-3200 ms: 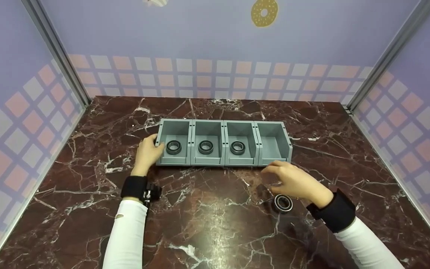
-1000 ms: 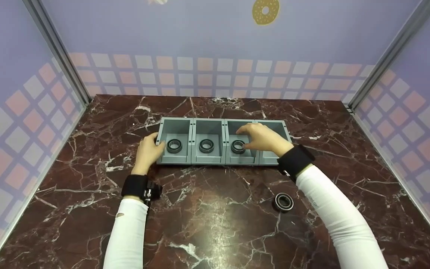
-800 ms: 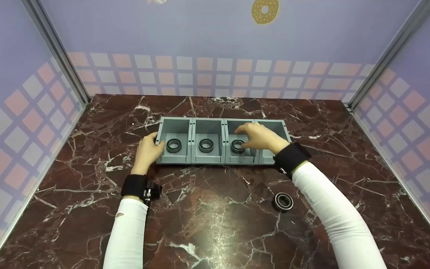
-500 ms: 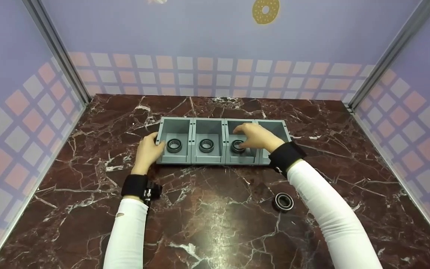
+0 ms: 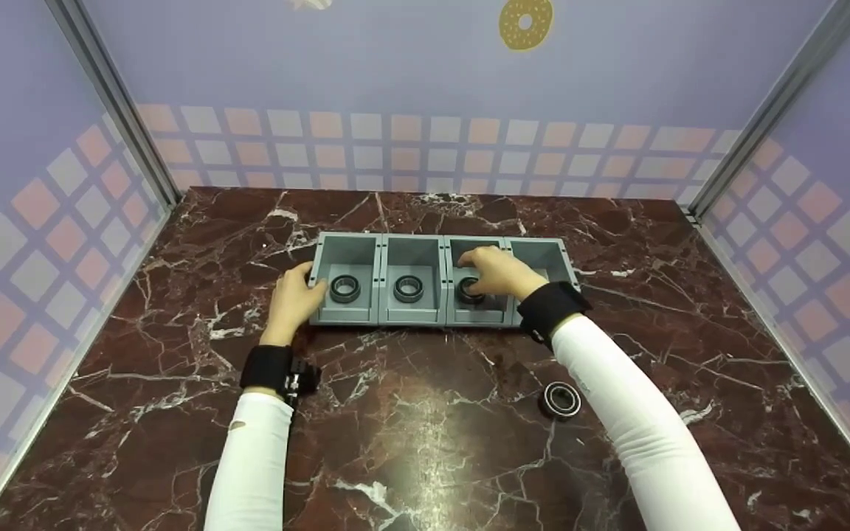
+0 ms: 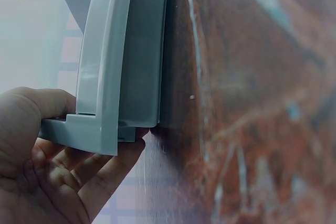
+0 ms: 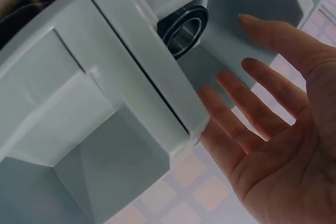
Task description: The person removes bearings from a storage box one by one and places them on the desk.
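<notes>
A row of joined grey bins point(image 5: 348, 318) stands on the table. My left hand point(image 5: 296, 299) grips the left end wall of the row; in the left wrist view its thumb and fingers lie on either side of that wall point(image 6: 107, 72). Ball bearings lie in the first bin point(image 5: 344, 299), the second bin point(image 5: 409, 299) and the third bin point(image 5: 471, 299). Above the third bin is my right hand point(image 5: 500, 274). The right wrist view shows its fingers point(image 7: 262, 95) spread, apart from the bearing point(image 7: 169, 25) there. No bearing shows in the fourth bin, partly covered by the right wrist.
Another ball bearing point(image 5: 547, 402) lies on the dark marbled table point(image 5: 395, 413), in front of the row and left of the right forearm. Patterned panels point(image 5: 425, 66) enclose the table at the back and both sides.
My right hand moved from near the table bearing to over the third bin, then drifted slightly left. The left hand keeps its grip, and the bearings lie where they were.
</notes>
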`<move>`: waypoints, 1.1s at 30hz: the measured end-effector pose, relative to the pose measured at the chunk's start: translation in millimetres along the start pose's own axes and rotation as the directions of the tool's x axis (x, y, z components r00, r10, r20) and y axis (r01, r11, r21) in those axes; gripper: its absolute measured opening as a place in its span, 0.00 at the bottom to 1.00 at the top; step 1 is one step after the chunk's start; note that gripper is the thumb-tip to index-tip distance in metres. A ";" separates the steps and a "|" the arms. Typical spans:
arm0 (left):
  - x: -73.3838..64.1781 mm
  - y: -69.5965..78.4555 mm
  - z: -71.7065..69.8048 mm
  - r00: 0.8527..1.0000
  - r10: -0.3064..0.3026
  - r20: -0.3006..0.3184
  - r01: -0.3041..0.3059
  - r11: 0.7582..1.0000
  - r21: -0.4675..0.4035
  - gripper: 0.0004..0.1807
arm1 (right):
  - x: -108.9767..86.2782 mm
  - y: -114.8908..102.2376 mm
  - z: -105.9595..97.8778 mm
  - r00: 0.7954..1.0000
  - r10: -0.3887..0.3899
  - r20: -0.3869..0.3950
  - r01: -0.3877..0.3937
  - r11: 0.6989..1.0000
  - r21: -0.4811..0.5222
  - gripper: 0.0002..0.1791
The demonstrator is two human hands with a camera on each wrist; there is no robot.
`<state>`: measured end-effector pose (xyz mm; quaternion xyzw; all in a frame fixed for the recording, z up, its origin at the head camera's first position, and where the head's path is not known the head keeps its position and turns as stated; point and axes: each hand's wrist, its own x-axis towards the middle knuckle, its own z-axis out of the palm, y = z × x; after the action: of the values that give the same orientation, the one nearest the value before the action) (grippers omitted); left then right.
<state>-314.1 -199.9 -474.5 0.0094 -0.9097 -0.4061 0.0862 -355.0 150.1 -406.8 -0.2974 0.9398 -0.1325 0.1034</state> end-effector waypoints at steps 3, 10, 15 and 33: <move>0.1 -0.9 -0.1 1.000 0.002 -0.006 -0.002 1.000 -0.001 0.27 | 2.2 -0.2 2.8 1.000 0.014 0.004 -0.014 1.000 -0.003 0.28; -0.8 -1.0 -0.3 1.000 0.002 -0.006 -0.002 1.000 0.002 0.27 | 6.0 -0.4 8.3 0.999 0.042 0.017 -0.042 0.999 0.000 0.28; -1.3 -0.4 0.2 1.000 -0.004 -0.002 0.004 1.000 0.008 0.28 | 8.0 -1.3 11.4 0.998 0.054 0.012 -0.053 0.998 -0.028 0.28; -0.5 0.4 0.5 1.000 0.019 -0.018 -0.019 1.000 -0.016 0.26 | 16.1 -0.1 24.2 0.996 0.086 0.019 -0.084 0.993 -0.080 0.24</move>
<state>-313.7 -199.3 -474.6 0.0038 -0.9056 -0.4125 0.0984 -361.2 136.1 -431.5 -0.2624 0.9549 -0.0875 0.1077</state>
